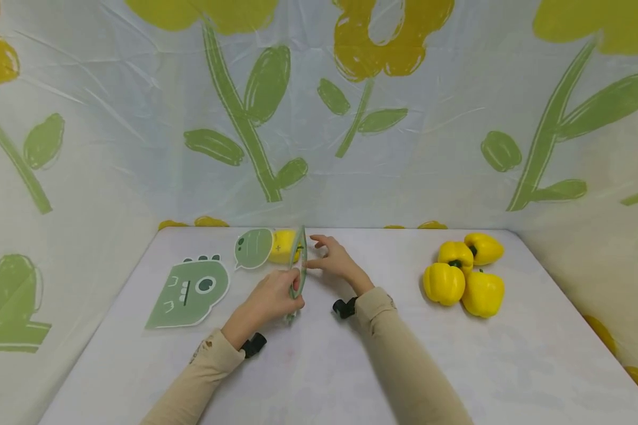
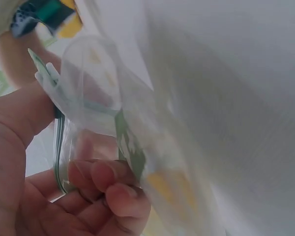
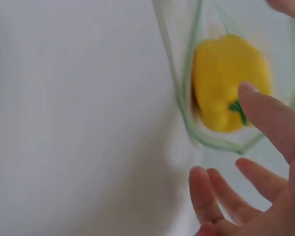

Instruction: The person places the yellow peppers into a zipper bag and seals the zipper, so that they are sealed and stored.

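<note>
A clear plastic bag with a green rim (image 1: 302,254) stands with its mouth toward the right. Inside it lies a yellow bell pepper (image 1: 283,247), its green stem facing the mouth, as the right wrist view shows. My left hand (image 1: 271,295) pinches the near edge of the bag's mouth between thumb and curled fingers. At the mouth's right side is my right hand (image 1: 332,260), fingers spread and holding nothing; its thumb (image 3: 270,118) overlaps the pepper's stem in the right wrist view. Whether that thumb touches the bag I cannot tell.
On the left, a green dinosaur shape (image 1: 197,292) lies flat beside a green speech-bubble print (image 1: 253,248). Several yellow bell peppers (image 1: 443,284) are grouped on the right of the white table (image 1: 319,378). A flower-patterned curtain (image 1: 319,177) rises behind.
</note>
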`<control>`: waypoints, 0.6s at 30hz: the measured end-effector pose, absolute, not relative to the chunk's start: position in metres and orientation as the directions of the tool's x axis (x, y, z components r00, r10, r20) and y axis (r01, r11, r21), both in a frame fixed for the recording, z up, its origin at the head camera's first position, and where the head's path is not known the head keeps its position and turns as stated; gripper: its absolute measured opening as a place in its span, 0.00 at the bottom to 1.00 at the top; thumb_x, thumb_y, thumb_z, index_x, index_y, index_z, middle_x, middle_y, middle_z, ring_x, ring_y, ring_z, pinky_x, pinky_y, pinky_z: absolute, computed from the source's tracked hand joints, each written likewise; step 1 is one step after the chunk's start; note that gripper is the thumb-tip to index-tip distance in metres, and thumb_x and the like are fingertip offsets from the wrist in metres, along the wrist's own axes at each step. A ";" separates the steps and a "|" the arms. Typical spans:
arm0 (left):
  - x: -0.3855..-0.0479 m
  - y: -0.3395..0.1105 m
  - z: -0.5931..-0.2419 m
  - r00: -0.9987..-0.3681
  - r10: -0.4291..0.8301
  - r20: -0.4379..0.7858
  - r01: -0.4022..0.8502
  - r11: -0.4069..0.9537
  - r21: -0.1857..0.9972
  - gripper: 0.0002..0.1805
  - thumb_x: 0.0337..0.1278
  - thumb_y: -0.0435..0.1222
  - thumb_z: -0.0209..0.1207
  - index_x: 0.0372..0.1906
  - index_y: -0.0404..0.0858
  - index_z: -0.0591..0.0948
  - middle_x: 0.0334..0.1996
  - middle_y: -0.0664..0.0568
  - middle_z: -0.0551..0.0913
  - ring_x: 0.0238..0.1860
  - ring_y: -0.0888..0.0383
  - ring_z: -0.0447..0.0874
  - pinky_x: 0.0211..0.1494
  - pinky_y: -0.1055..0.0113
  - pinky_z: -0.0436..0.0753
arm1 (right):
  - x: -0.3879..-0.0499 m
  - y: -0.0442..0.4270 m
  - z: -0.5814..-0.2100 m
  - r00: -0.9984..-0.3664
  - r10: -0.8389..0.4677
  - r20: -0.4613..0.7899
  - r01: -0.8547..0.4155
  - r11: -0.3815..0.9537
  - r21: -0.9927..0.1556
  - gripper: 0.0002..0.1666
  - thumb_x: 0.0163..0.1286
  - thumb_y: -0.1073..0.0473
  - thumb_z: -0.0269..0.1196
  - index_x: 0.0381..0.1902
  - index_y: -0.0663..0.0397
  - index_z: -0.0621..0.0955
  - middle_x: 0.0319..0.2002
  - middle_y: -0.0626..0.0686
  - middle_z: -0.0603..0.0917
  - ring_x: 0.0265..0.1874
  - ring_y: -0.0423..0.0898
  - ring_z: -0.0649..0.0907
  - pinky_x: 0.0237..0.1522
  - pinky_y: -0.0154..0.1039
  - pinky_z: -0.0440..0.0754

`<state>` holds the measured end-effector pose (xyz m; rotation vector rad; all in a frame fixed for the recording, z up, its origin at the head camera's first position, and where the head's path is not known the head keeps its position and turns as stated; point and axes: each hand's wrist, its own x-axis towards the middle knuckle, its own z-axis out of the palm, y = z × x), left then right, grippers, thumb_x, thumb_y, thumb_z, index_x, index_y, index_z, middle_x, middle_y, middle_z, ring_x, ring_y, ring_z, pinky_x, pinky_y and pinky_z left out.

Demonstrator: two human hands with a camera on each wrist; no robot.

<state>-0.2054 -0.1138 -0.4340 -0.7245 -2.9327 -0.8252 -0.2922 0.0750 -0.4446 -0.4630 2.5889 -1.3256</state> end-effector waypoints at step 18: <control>-0.204 -0.114 -0.433 -0.900 0.415 0.131 0.424 0.767 0.482 0.13 0.42 0.34 0.66 0.26 0.43 0.70 0.19 0.55 0.70 0.19 0.61 0.67 0.22 0.68 0.66 | -0.229 0.233 -0.339 -0.977 -0.139 0.164 -0.194 0.900 -0.391 0.28 0.70 0.51 0.60 0.58 0.68 0.76 0.51 0.70 0.79 0.45 0.64 0.80 0.44 0.58 0.77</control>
